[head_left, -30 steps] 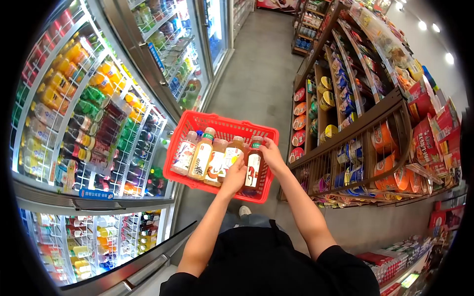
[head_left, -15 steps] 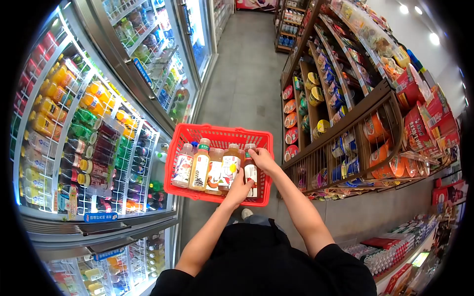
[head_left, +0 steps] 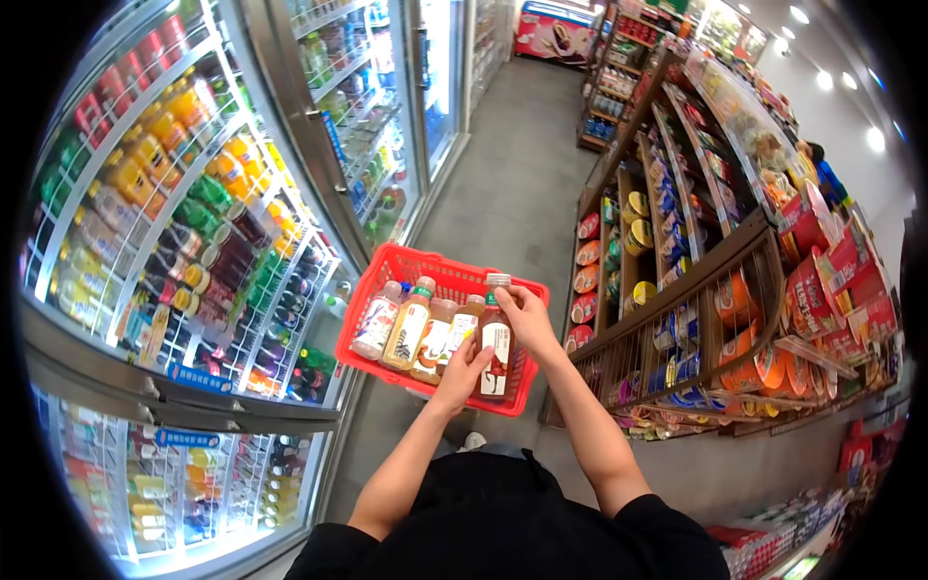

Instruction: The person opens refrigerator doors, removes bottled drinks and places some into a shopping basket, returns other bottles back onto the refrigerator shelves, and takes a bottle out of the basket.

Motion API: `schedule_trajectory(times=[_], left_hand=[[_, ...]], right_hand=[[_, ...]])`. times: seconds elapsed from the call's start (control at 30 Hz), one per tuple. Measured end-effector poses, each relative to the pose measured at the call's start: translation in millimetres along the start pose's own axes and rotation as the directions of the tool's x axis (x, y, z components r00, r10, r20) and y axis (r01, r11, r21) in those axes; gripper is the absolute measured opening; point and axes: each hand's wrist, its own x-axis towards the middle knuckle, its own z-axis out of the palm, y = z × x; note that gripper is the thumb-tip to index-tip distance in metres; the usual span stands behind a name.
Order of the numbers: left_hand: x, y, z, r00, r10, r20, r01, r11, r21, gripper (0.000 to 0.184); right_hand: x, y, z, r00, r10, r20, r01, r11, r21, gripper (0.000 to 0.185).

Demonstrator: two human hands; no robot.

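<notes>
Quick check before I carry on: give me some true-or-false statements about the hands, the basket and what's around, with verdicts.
1. The right hand touches the rightmost bottle near its top. True.
2. The left hand is well clear of that bottle. False: it touches the bottle lower down.
3. The basket is red. True.
4. It contains only one bottle. False: several bottles are inside.
5. A drinks cooler stands at picture left. True.

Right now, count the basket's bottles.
5 clearly seen, left to right: first bottle, second bottle, third bottle, fourth bottle, fifth bottle touched by left hand, right hand. A blue cap suggests another, mostly hidden.
</notes>
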Motion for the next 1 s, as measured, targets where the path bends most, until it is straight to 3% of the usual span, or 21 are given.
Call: schedule_trajectory(times=[0.17, 0.3, 0.4, 0.43, 0.47, 0.53, 0.8, 1.0], left_hand=[[-24, 13, -14, 0.966, 0.198, -0.168, -0.204, 0.979, -0.022, 0.049], [-63, 27, -40, 0.893, 0.303, -0.332, -0.334, 0.942, -0.037, 0.055], [-93, 40, -59, 0.832, 0.334, -0.444, -0.381, 0.925, -0.017, 0.054], [-102, 43, -66, 0.811, 0.347, -0.471, -0.398, 0.917, -0.01, 0.054], [-111, 47, -73, 0.79, 0.359, -0.497, -0.414, 0.91, -0.002, 0.054], [-128, 53, -86, 0.729, 0.375, -0.572, -0.452, 0.892, 0.008, 0.055], [-218, 51, -147, 0.537, 0.324, -0.779, -0.518, 0.855, -0.001, 0.057], [-269, 74, -211, 0.438, 0.362, -0.822, -0.543, 0.836, 0.079, 0.061]], right_hand=[[-28, -13, 38, 0.946, -0.168, 0.277, 0.174, 0.985, 0.002, 0.062], [-50, 5, 86, 0.851, -0.283, 0.442, 0.289, 0.956, 0.055, 0.066], [-69, -8, 120, 0.796, -0.21, 0.568, 0.152, 0.977, 0.148, 0.069], [-70, -5, 131, 0.766, -0.113, 0.633, 0.012, 0.987, 0.162, 0.068], [-68, 7, 145, 0.739, -0.166, 0.653, 0.051, 0.98, 0.191, 0.068], [-81, 3, 171, 0.689, -0.15, 0.709, -0.027, 0.972, 0.231, 0.066], [-116, 23, 281, 0.444, 0.059, 0.894, -0.113, 0.994, -0.01, 0.049], [-140, 23, 364, 0.401, 0.044, 0.915, -0.13, 0.991, 0.01, 0.049]])
